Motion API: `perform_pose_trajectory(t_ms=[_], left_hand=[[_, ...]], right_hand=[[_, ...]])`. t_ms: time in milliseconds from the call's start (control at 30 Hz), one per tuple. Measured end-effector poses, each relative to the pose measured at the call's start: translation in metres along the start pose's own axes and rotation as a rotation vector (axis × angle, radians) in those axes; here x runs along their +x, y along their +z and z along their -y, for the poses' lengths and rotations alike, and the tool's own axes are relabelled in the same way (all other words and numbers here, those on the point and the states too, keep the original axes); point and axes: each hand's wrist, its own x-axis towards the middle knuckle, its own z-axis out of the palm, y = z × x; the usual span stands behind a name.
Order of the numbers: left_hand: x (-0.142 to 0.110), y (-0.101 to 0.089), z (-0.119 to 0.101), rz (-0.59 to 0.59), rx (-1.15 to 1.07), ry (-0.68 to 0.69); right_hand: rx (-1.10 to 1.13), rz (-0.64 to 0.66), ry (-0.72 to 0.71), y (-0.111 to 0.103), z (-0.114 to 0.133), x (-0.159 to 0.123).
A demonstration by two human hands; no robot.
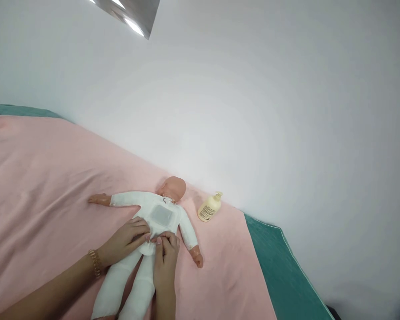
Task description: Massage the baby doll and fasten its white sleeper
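A baby doll [158, 215] in a white one-piece suit lies on the pink blanket [36, 178], head toward the wall and arms spread. My left hand [128, 240] rests on the doll's waist with fingers curled and pressing the white fabric. A gold bracelet [94, 262] is on that wrist. My right hand [166, 255] comes up between the doll's legs and pinches the suit at the crotch, its fingertips meeting those of the left.
A cream pump bottle [209, 207] lies tilted on the blanket right of the doll's head. The blanket covers a teal mattress [283, 271] whose edge runs along the white wall [253, 89]. Open blanket stretches to the left.
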Motion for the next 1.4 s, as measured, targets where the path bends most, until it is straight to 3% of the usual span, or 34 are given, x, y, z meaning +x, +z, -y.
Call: perform_pose_trajectory(t_ms=[133,333,700,967,1200,1400], left_hand=[[-0.003,0.001,0.005,-0.006,-0.023,0.019],[-0.007,0.006,0.011,-0.104,0.022,0.033],[-0.003,0.002,0.002,-0.039,0.088,-0.013],[-0.008,0.010,0.015,-0.145,0.088,0.053],[-0.004,0.005,0.007,-0.046,0.083,-0.002],[-0.006,0.006,0.013,-0.049,0.091,-0.001]], right_hand=[[-0.005,-0.018,0.007,0.000,-0.002,-0.002],[-0.032,-0.067,0.002,0.000,-0.005,-0.008],[-0.050,-0.026,0.043,0.003,-0.003,-0.002],[-0.060,-0.080,-0.026,0.001,-0.005,-0.009],[-0.079,-0.028,0.010,0.004,-0.007,-0.003],[-0.103,-0.049,0.014,0.002,0.001,-0.004]])
